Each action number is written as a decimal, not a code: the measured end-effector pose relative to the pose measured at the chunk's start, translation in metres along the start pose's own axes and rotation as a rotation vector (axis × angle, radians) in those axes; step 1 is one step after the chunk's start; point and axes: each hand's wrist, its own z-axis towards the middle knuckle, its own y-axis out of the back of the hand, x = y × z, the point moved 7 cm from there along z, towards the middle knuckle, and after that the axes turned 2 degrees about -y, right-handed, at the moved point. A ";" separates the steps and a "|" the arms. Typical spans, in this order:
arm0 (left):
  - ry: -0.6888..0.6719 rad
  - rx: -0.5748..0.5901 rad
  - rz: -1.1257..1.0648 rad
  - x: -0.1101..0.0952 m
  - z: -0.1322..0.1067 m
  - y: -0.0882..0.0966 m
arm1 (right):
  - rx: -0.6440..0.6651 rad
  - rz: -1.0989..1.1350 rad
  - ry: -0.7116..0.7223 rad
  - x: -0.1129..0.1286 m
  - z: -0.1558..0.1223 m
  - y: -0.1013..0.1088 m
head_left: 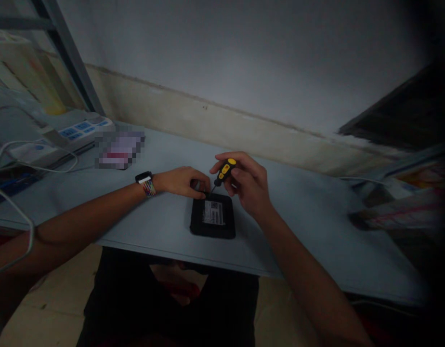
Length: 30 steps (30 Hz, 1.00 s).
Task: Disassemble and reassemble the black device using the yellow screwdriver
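A flat black box (228,219) with rounded corners lies on the table, a white printed label (214,212) on its upper face. My right hand (252,180) grips a screwdriver (227,169) by its black and yellow handle. The tool slants down to the left, with its tip at the box's far left corner. At that same corner, my left hand (182,182) has its thumb and fingers curled together beside the tip. Whatever they pinch, if anything, is hidden.
The pale blue table (164,221) meets a wall at the back. A pixelated flat object (121,149) and a white power strip (76,135) lie to the left. A white cable (31,212) loops over my left forearm. Blurred packaging (396,212) sits at the right.
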 end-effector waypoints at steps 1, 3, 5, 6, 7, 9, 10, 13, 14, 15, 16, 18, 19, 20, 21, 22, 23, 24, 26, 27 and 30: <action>0.001 -0.002 0.002 0.000 0.000 0.000 | -0.001 0.002 -0.002 -0.001 0.000 -0.001; -0.001 -0.008 0.003 0.000 0.000 0.000 | -0.024 0.006 -0.006 -0.001 0.002 -0.002; -0.003 -0.014 0.000 0.000 0.000 0.000 | -0.068 0.015 -0.012 -0.001 0.004 -0.004; -0.003 -0.017 -0.001 0.000 0.000 0.000 | -0.088 0.022 -0.014 -0.001 0.005 -0.004; -0.002 -0.019 -0.003 0.000 0.000 0.001 | -0.100 0.033 -0.015 0.000 0.005 -0.005; -0.003 -0.021 -0.001 -0.001 0.001 0.001 | -0.095 0.051 -0.011 0.001 0.006 -0.006; -0.006 -0.017 0.000 -0.001 0.001 0.001 | -0.086 0.048 -0.007 0.002 0.005 -0.006; -0.010 -0.009 -0.003 -0.002 0.000 0.001 | -0.052 -0.008 -0.020 0.002 0.003 -0.004; -0.010 -0.009 -0.004 -0.002 0.000 0.001 | -0.040 -0.021 -0.028 0.002 0.002 -0.003; -0.010 -0.009 -0.005 -0.002 0.000 0.001 | -0.026 -0.021 -0.035 0.001 0.001 -0.002; -0.012 -0.010 -0.007 -0.002 0.000 0.001 | -0.011 -0.011 -0.042 0.000 0.000 -0.002; -0.016 -0.012 -0.011 -0.001 0.000 0.001 | 0.005 0.022 -0.050 -0.002 0.000 -0.002; -0.018 -0.014 -0.013 -0.001 0.000 0.001 | 0.005 0.035 -0.055 -0.003 0.000 -0.002; -0.019 -0.015 -0.014 -0.001 0.000 0.001 | -0.002 0.041 -0.056 -0.004 0.000 -0.003; -0.018 -0.015 -0.015 -0.001 0.000 0.001 | -0.017 0.045 -0.053 -0.004 0.001 -0.003; -0.015 -0.016 -0.013 -0.001 -0.001 0.001 | -0.038 0.049 -0.046 -0.004 0.002 -0.003; -0.012 -0.015 -0.012 -0.001 -0.001 0.001 | -0.061 0.054 -0.037 -0.003 0.003 -0.003; -0.009 -0.016 -0.011 -0.001 -0.001 0.001 | -0.081 0.058 -0.033 -0.003 0.003 -0.003; -0.008 -0.024 -0.013 -0.001 -0.001 0.002 | -0.104 0.054 -0.039 -0.002 0.004 -0.004; -0.009 -0.026 -0.014 -0.002 -0.001 0.002 | -0.105 0.041 -0.042 -0.001 0.004 -0.004; -0.014 -0.021 -0.015 -0.003 0.000 0.001 | -0.074 -0.021 -0.027 0.003 0.003 -0.005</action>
